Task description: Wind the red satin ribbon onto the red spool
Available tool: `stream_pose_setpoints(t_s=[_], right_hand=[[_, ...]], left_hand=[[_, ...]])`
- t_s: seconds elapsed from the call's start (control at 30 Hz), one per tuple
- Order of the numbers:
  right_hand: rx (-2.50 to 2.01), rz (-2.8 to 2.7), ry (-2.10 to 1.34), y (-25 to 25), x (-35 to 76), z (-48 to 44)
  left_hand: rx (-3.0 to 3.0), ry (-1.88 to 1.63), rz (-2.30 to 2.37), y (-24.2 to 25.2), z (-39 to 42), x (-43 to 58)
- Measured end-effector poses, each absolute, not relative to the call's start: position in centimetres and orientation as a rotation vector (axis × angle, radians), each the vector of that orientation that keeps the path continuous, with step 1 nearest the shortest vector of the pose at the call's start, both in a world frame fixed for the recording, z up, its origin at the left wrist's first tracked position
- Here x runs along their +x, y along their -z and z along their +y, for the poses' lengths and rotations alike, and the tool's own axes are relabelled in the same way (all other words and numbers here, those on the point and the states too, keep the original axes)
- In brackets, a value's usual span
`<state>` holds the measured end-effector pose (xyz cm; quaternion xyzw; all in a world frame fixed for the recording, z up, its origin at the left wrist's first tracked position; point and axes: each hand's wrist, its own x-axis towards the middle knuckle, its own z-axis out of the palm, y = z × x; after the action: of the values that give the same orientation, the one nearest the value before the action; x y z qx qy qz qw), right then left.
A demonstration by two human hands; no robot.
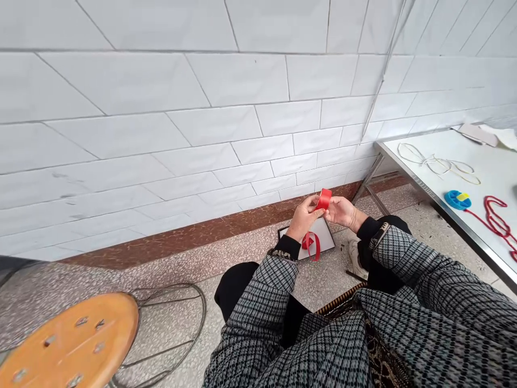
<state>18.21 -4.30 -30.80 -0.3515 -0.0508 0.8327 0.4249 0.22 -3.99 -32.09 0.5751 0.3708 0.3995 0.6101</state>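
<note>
In front of my knees, my left hand point(305, 216) pinches a glossy red ribbon point(324, 199) that is bent into a wide loop. My right hand point(341, 211) has its fingertips closed at the loop's right side. Below the hands, a shallow white tray or lid point(327, 252) with a dark rim rests on the floor. A narrower red strip point(317, 248) curls above or in it, beside a small red piece point(307, 241). Whether this strip joins the ribbon in my hands is hidden behind the left hand.
A table point(424, 161) on the right bears white cord point(442, 163), a blue spool point(457, 200) with a yellow piece, red cord point(498, 223) and paper point(484, 134). An orange stool point(72, 345) with wire legs is at lower left. A tiled wall point(226, 124) stands ahead.
</note>
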Motion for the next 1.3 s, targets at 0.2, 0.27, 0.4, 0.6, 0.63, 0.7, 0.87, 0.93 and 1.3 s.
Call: stream_pose_setpoints(t_s=[0.2, 0.27, 0.4, 0.6, 0.63, 0.7, 0.87, 0.93, 1.3], right_hand=[[-0.954, -0.165, -1.998, 29.1, 17.2, -5.6], [-0.980, -0.206, -1.999, 28.8, 17.1, -5.7], [-1.002, -0.352, -2.021, 28.6, 17.5, -5.7], [-0.928, -0.524, -1.965, 29.5, 17.3, -6.0], [-0.904, -0.595, -1.949, 29.6, 17.3, -5.9], [-0.874, -0.818, -1.884, 29.7, 17.6, -5.3], [-0.957, -1.532, -1.607, 29.8, 19.3, -1.9], [-0.991, -1.665, -1.525, 30.0, 19.6, -0.5], [-1.197, -1.165, -1.443, 33.5, 21.7, 3.0]], left_hand=[[1.189, -0.896, 0.712, 30.9, -3.7, -0.5], [1.114, -0.879, 0.694, 30.6, -3.8, -0.6], [1.023, -0.803, 0.721, 30.1, -4.2, -0.6], [1.010, -0.827, 0.796, 28.5, -5.2, -0.6], [1.015, -0.819, 0.807, 28.1, -5.3, -0.8], [1.028, -0.793, 0.827, 27.7, -5.3, -1.3], [1.049, -0.691, 0.859, 27.8, -4.7, -2.6], [1.039, -0.673, 0.861, 28.1, -3.9, -2.7], [0.818, -0.837, 0.904, 31.6, -0.4, -0.8]])
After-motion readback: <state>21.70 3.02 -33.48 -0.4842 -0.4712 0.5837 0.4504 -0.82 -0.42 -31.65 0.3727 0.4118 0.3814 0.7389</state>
